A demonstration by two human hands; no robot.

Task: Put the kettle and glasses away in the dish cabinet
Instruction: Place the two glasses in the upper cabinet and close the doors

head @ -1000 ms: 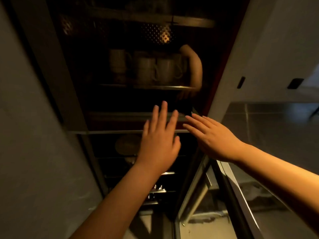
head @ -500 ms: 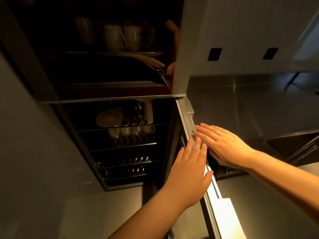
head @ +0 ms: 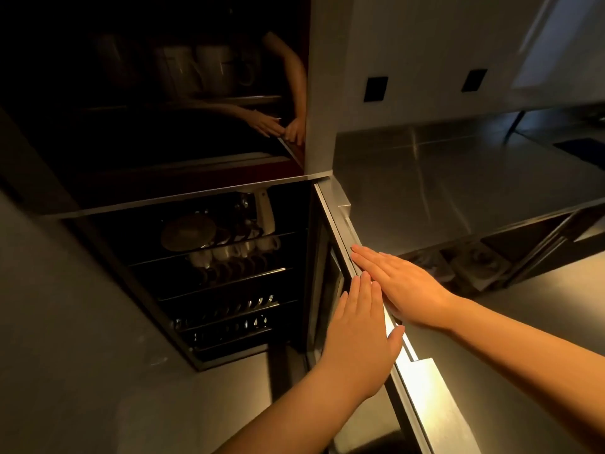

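Our left hand [head: 358,335] was flat, with its fingers straight and close together, and it lay on the edge of the cabinet door [head: 422,393]. Our right hand [head: 401,288] was flat too, just past the left one, and its straight fingers pressed on the same door edge. Neither of our hands held anything. The door stood open, seen from its thin side.

The open dish cabinet [head: 229,270] was to the left of our hands and a bit farther away. It was dark inside. On its top rack [head: 216,253] we saw the kettle [head: 188,231], a round shiny thing, with its pale handle [head: 265,213] sticking up at the right. Just below it hung a row of cups or glasses [head: 234,252]; we could not tell which. The lower racks [head: 226,314] held small shiny things, too dim to name.

The steel bench [head: 458,191] stretched away to the right. Above the cabinet, a dark shiny panel [head: 157,103] showed pale jugs [head: 209,72] and a mirror picture of our hands.
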